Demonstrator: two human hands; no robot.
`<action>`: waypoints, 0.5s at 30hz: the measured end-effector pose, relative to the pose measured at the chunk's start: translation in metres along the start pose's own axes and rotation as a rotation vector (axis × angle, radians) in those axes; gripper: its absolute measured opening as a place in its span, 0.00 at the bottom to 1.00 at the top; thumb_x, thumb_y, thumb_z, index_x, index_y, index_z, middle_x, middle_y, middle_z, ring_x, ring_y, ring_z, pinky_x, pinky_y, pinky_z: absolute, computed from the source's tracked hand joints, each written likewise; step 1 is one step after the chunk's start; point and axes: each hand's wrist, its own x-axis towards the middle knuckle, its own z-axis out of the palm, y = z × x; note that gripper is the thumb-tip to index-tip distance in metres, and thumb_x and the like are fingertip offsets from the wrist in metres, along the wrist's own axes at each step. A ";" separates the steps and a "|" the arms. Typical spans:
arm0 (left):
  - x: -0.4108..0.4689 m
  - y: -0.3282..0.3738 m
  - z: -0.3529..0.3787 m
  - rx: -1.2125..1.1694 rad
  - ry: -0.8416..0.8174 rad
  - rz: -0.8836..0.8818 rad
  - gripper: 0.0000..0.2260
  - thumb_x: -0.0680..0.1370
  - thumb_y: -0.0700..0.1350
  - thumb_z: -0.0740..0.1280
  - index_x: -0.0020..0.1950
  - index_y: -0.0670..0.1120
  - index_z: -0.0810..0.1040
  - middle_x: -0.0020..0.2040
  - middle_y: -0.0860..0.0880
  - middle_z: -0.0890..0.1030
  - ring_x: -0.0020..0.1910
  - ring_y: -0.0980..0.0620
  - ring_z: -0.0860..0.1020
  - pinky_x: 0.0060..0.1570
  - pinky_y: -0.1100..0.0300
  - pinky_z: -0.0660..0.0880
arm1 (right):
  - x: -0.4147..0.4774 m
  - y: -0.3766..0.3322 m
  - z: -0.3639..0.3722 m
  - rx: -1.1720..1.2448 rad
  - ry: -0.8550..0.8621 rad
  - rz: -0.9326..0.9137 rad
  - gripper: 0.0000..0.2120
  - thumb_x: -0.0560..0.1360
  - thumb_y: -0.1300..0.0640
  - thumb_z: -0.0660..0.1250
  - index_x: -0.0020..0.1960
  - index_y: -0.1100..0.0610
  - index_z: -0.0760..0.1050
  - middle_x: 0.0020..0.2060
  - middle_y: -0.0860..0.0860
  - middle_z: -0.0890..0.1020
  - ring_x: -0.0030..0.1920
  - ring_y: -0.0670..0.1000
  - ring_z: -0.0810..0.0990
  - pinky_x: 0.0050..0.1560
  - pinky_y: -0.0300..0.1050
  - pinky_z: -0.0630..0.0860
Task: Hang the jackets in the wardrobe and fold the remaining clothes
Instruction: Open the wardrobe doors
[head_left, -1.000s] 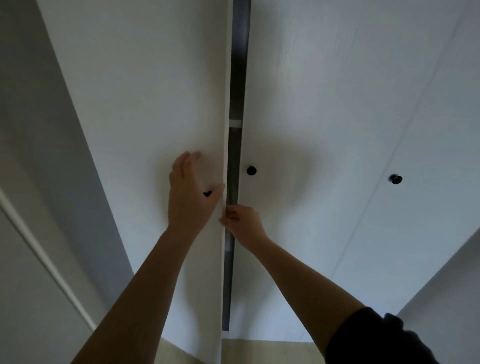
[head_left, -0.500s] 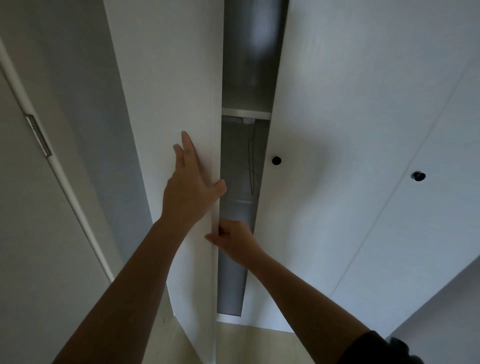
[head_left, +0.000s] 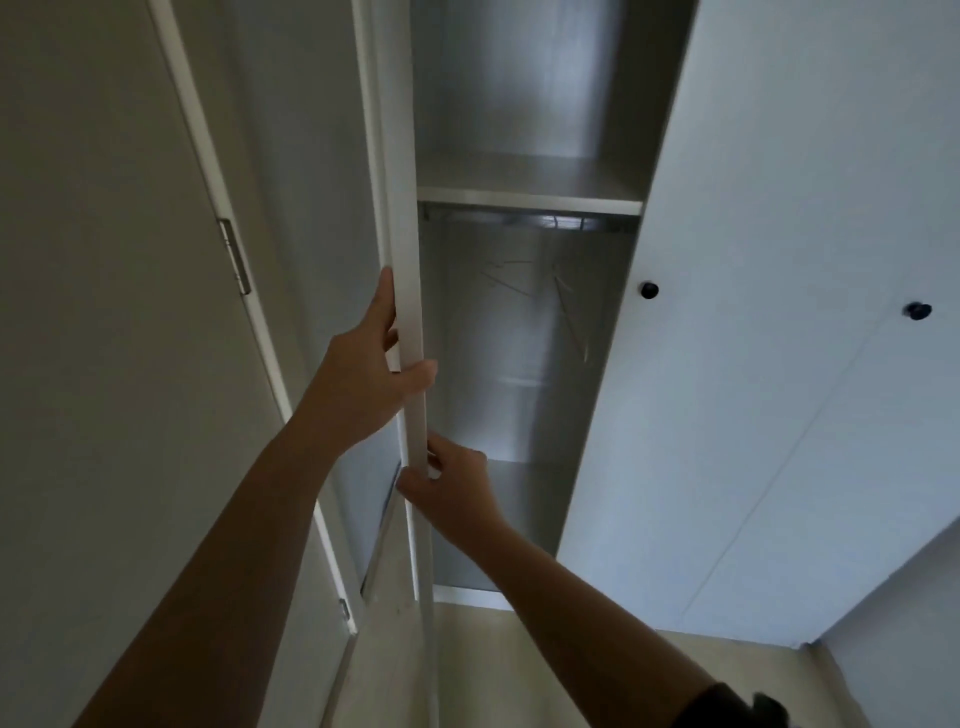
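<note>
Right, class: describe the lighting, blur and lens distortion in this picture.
Head view: dim, even light; wardrobe interior shadowed, its hangers faint and soft; wide-angle lens makes the open door and closed doors splay outward.

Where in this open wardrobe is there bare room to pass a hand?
Bare: the top shelf, and the rail left of the hangers, beside the open door. Crowded: the door edge, gripped by left hand and right hand.

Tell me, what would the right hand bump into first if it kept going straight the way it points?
Probably the edge of the open wardrobe door, which the right hand grips; depth is hard to judge.
</note>
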 end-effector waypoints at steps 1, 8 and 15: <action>-0.004 -0.005 -0.009 0.008 0.017 0.009 0.31 0.74 0.45 0.70 0.75 0.53 0.61 0.48 0.63 0.79 0.50 0.65 0.78 0.40 0.70 0.78 | -0.001 -0.006 0.012 0.011 0.014 0.002 0.14 0.69 0.55 0.67 0.55 0.51 0.75 0.39 0.48 0.81 0.39 0.48 0.82 0.43 0.42 0.82; -0.019 -0.033 -0.072 0.054 0.052 -0.058 0.13 0.73 0.43 0.70 0.41 0.63 0.73 0.36 0.63 0.79 0.35 0.64 0.79 0.32 0.69 0.72 | 0.004 -0.045 0.086 0.012 0.123 0.057 0.10 0.66 0.55 0.68 0.45 0.55 0.70 0.37 0.48 0.79 0.38 0.52 0.80 0.39 0.53 0.80; -0.020 -0.057 -0.111 0.020 0.068 -0.145 0.09 0.74 0.39 0.68 0.42 0.53 0.75 0.38 0.53 0.79 0.33 0.63 0.78 0.31 0.71 0.72 | 0.012 -0.066 0.130 0.036 0.173 0.079 0.13 0.66 0.52 0.68 0.46 0.50 0.66 0.37 0.43 0.75 0.37 0.45 0.74 0.34 0.36 0.71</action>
